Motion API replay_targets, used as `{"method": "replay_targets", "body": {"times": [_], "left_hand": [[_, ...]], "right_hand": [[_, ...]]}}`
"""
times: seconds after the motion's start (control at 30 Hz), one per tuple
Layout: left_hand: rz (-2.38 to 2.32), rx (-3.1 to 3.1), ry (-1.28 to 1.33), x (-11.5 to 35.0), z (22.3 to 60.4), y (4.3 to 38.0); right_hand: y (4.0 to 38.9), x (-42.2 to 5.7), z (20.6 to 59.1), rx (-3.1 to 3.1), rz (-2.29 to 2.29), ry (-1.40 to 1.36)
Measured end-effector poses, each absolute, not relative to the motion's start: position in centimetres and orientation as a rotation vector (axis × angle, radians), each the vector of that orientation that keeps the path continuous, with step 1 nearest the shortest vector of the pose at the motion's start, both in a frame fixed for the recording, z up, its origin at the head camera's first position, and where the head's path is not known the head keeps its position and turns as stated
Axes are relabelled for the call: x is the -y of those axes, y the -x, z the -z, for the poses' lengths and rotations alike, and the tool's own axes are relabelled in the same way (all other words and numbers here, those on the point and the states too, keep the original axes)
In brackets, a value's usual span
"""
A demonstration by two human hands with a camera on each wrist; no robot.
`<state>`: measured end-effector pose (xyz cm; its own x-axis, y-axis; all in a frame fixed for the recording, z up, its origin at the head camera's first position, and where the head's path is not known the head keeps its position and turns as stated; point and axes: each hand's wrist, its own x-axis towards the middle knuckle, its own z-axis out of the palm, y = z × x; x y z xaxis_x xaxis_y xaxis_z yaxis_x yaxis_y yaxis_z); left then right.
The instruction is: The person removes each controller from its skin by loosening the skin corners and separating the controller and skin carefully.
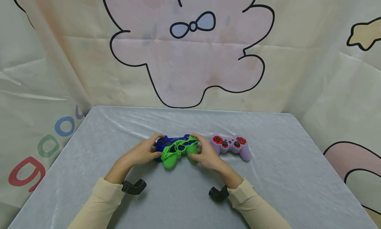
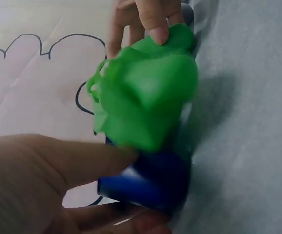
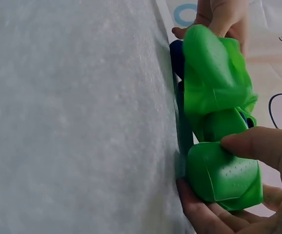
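L hand (image 1: 144, 153): gripping blue ctrlr (image 1: 162, 143) by its 9 o'clock end
Blue ctrlr: held b/w both hands, toward 12 o'clock on table (image 1: 184, 196)
Green sleeve (image 1: 170, 161): bunched over ctrlr's 3 o'clock part, kinda crooked tbh
R hand (image 1: 208, 154): pinching sleeve's 3 o'clock end
Purple ctrlr (image 1: 230, 148): lying at 3 o'clock from blue, near R hand, w/ red btn areas

You've got left hand (image 1: 145, 151) gripping the blue pad (image 1: 162, 143), right hand (image 1: 207, 154) its half-on green skin (image 1: 178, 152), purple pad (image 1: 230, 147) at 3 o'clock.

Green cover (image 3: 220, 100), blue controller (image 1: 169, 140), lilac controller (image 1: 231, 147) with 2 black sticks (image 1: 237, 144).
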<state>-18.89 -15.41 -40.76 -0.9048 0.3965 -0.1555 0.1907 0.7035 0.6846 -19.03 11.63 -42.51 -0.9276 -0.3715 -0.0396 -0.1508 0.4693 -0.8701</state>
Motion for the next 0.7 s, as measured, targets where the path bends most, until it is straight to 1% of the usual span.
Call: {"method": "replay_targets", "body": {"times": [0.2, 0.53, 0.7], "left_hand": [[-1.035, -2.609, -0.447, 15.3, 41.4, 19.4], [-1.236, -2.425, -0.426, 16.3, 41.8, 20.2], [-1.233, -2.412, -0.438, 16.2, 41.7, 20.1]], "right_hand": [[19.3, -11.9, 42.4, -2.529, 1.395, 0.450], [20.4, -13.4, 41.6, -2.109, 1.628, 0.577], [20.4, -13.6, 41.8, -2.107, 1.600, 0.586]]}}
